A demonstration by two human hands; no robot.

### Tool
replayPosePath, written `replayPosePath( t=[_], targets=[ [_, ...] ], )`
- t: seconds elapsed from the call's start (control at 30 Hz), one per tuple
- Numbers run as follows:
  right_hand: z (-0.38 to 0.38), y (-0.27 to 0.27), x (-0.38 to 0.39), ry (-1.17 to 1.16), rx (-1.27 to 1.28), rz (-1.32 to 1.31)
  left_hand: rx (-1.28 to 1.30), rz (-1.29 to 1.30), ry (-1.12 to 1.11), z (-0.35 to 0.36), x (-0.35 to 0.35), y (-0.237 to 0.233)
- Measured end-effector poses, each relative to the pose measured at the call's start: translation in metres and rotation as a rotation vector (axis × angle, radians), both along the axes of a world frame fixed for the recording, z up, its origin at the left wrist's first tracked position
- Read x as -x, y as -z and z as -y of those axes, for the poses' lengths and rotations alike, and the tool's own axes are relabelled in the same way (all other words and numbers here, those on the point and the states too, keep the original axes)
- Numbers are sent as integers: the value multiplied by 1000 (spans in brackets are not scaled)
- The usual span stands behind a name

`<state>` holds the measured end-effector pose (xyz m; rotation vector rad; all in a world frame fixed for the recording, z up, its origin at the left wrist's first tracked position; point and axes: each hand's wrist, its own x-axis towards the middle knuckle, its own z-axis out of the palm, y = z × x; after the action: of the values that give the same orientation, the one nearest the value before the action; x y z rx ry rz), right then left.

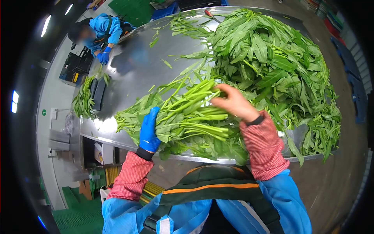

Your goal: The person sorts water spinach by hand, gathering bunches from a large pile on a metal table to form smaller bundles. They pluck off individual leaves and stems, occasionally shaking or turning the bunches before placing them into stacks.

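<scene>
My left hand [149, 130], in a blue glove, is wrapped round a bunch of leafy greens [191, 113] that looks like water spinach. The bunch lies across the front of the metal table, its leaves to the left and its pale green stem ends to the right. At the upper stem ends is my bare right hand [233, 102], its thumb and fingers curved round a few of the tips. Just beyond it rises a large heap of the same greens [269, 58], reaching to the table's right end.
Loose leaves and stems are scattered over the metal table [136, 84]. A red-handled tool [210, 15] lies at the far edge. Across the table, a person in blue gloves [103, 56] stands near a dark tray-like device [98, 93] with a greens bundle [83, 99] beside it.
</scene>
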<state>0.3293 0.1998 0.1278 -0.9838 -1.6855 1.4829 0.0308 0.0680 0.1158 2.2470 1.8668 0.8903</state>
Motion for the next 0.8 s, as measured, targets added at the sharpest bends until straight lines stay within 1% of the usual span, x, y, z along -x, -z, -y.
replayPosePath(
  t=[0.07,0.1,0.13,0.2,0.23,0.27,0.3,0.33,0.4,0.43,0.53,0.57,0.6,0.63,0.67,0.7,0.73,0.8],
  targets=[
    [-2,28,18,-127,-84,42,-34,31,17,-4,-9,0],
    [-2,38,18,-33,-119,-29,-16,112,47,-4,-5,5],
    [-2,38,18,54,-155,-99,42,223,32,-4,-4,10],
    [-2,34,1,129,6,-229,170,440,-6,3,1,19],
    [1,26,-11,39,150,-314,280,583,17,8,6,25],
    [7,12,-19,-52,292,-396,279,574,48,9,5,25],
    [12,2,-19,-39,250,-437,278,565,80,9,1,24],
    [12,-7,-21,-32,227,-415,277,556,109,10,-3,22],
    [12,-16,-27,-15,180,-371,224,380,142,7,-7,11],
    [11,-17,-28,32,139,-300,235,362,129,8,-7,11],
    [-1,-21,-57,316,163,-450,205,253,74,12,5,14],
    [-6,-18,-72,322,176,-620,189,206,53,16,12,18],
    [-11,-14,-90,331,188,-793,186,264,19,17,19,23],
    [-11,-9,-104,127,258,-990,183,324,-16,19,25,29],
    [-9,-2,-93,28,176,-742,181,385,-56,21,25,30],
    [-7,11,-71,-70,94,-493,121,278,-63,20,25,28],
    [-4,20,-54,-163,11,-244,91,224,-57,17,23,22],
    [9,26,-40,70,-824,899,24,115,-38,10,21,13]
  ],
)
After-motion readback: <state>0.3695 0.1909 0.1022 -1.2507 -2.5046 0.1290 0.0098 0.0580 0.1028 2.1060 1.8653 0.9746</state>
